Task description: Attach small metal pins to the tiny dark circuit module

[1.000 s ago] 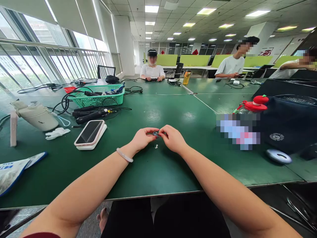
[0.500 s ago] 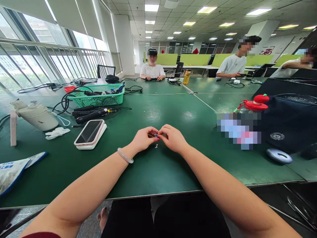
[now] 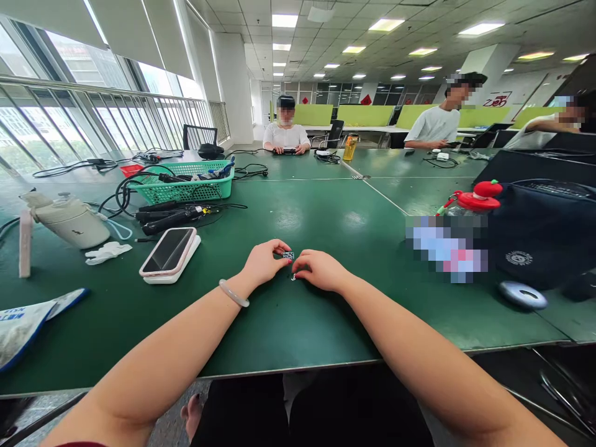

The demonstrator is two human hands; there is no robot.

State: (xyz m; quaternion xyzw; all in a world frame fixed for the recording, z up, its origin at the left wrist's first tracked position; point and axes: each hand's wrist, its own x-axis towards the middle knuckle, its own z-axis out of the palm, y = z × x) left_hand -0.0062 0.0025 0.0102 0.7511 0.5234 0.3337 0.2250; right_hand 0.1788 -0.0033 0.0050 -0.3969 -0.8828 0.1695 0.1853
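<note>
My left hand point(image 3: 264, 261) is closed, pinching a small dark block with white patterning point(image 3: 288, 255) between thumb and fingers just above the table. What exactly the block is, I cannot make out. Right beside it, my right hand point(image 3: 321, 270) reaches down with thumb and index finger slightly apart. Its fingertips are at some tiny whitish pieces point(image 3: 293, 277) lying on the green table point(image 3: 288, 329); whether they touch them is too small to tell.
To the left lie a phone on a white box point(image 3: 168, 251), a crumpled tissue point(image 3: 108, 252), a bottle point(image 3: 72, 220), black cabled devices point(image 3: 172, 217) and a green basket point(image 3: 186, 186). On the right are a mouse point(image 3: 522, 295), a red-lidded bottle point(image 3: 477, 198) and a dark bag point(image 3: 544, 230). Several people sit farther off.
My right hand has come away from the block and moved down to the tiny whitish pieces. The left hand keeps hold of the block, which now shows more fully.
</note>
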